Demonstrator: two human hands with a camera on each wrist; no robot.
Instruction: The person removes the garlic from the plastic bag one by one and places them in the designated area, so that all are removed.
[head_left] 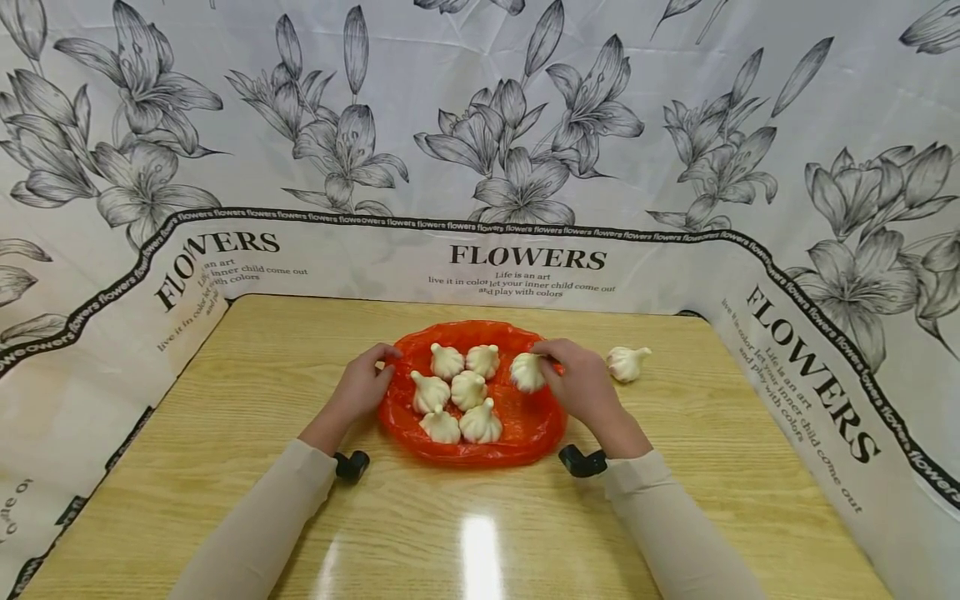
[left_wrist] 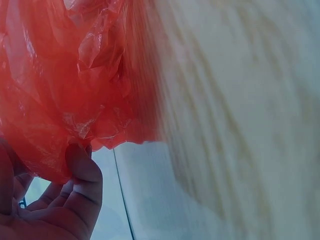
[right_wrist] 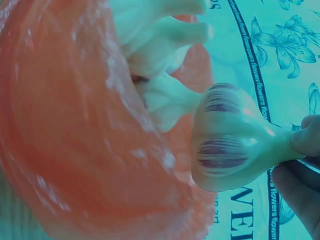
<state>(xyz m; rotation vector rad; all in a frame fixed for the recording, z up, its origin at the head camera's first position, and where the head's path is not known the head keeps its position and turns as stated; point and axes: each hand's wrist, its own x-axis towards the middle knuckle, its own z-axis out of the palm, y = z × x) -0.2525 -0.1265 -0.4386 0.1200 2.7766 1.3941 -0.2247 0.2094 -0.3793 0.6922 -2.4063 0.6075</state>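
Note:
A red plastic bag [head_left: 517,425], spread open like a shallow bowl, sits mid-table with several garlic bulbs [head_left: 468,389] inside. My left hand [head_left: 363,383] pinches the bag's left rim; in the left wrist view, thumb and fingers [left_wrist: 82,165] grip the crinkled red film. With fingertips on its stem, my right hand [head_left: 588,387] holds a garlic bulb [head_left: 527,372] over the right part of the bag. The right wrist view shows this garlic bulb [right_wrist: 235,140] with purple streaks, its round end toward the others. Another garlic bulb [head_left: 627,364] lies on the table right of the bag.
The light wood table [head_left: 435,525] is enclosed at the back and sides by white cloth [head_left: 420,275] printed with flowers and lettering. A dark wrist camera [head_left: 351,466] sticks out by the left cuff, and another camera [head_left: 582,461] by the right cuff.

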